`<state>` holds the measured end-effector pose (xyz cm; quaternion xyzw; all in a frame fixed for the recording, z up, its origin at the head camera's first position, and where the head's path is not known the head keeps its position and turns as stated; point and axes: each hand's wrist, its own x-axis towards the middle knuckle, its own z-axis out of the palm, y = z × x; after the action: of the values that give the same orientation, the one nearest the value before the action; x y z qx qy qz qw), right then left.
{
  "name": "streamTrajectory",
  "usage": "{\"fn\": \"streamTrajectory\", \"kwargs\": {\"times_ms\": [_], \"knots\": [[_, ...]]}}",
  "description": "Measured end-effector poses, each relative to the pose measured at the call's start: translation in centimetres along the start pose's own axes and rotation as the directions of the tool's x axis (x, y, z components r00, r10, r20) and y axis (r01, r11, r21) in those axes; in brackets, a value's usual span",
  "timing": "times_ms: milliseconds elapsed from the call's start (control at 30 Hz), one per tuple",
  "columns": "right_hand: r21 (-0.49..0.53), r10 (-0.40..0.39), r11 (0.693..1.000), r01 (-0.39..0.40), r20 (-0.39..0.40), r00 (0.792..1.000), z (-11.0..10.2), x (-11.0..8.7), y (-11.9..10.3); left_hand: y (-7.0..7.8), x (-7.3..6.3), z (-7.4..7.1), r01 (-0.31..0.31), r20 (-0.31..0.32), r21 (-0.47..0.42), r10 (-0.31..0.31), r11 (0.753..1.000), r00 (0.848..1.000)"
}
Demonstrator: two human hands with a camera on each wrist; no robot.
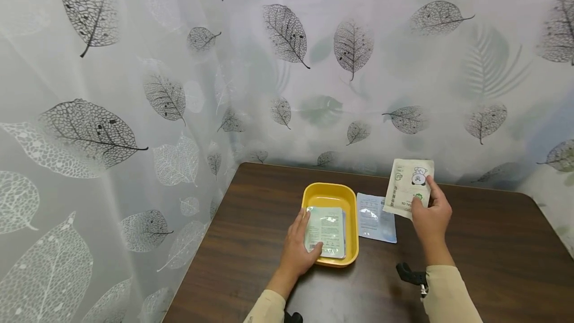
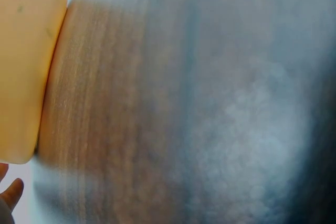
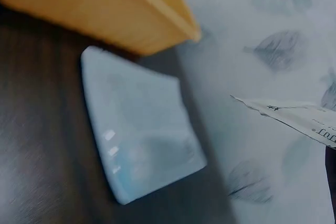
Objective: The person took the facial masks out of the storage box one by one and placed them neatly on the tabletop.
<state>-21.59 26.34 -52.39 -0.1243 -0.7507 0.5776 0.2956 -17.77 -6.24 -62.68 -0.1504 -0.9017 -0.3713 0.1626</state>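
In the head view, my left hand [image 1: 299, 248] lies over the lower left of a yellow tray [image 1: 352, 198]. Its fingers run along the left edge of a pale green printed packet [image 1: 326, 231], and its thumb rests at that packet's lower edge. A bluish packet edge [image 1: 345, 236] shows beneath it. My right hand [image 1: 432, 216] pinches a cream packet [image 1: 408, 188] with a bear drawing, raised above the table. In the right wrist view only a corner of this cream packet [image 3: 304, 116] shows. Fingertips [image 2: 13, 192] appear at the tray's corner in the left wrist view.
A light blue packet [image 1: 376, 218] lies on the brown table [image 1: 489, 243], just right of the tray. Behind and to the left hangs a leaf-patterned curtain [image 1: 314, 88]. Each wrist carries a black mount [image 1: 410, 274].
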Motion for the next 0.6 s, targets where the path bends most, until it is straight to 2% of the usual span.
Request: {"fn": "streamTrajectory", "kwargs": {"times_ms": [167,367,467,600], "knots": [[-0.09,0.137,0.987,-0.13,0.077,0.988,-0.9,-0.3,2.8,0.0,-0.1,0.0,0.001,0.003,0.01,-0.001,1.0,1.0],[-0.172,0.296,0.947,-0.271,0.143,0.944,-2.0,-0.4,5.9,0.1,-0.2,-0.1,-0.007,-0.006,0.018,0.007,1.0,1.0],[-0.245,0.346,0.923,-0.298,0.185,0.92,-2.5,-0.2,7.3,0.1,-0.2,-0.1,-0.005,-0.005,0.015,0.005,1.0,1.0],[-0.352,0.377,0.892,-0.282,0.237,0.896,-3.3,0.1,8.4,0.0,-0.1,0.0,0.003,0.002,0.014,-0.003,1.0,1.0]]}}
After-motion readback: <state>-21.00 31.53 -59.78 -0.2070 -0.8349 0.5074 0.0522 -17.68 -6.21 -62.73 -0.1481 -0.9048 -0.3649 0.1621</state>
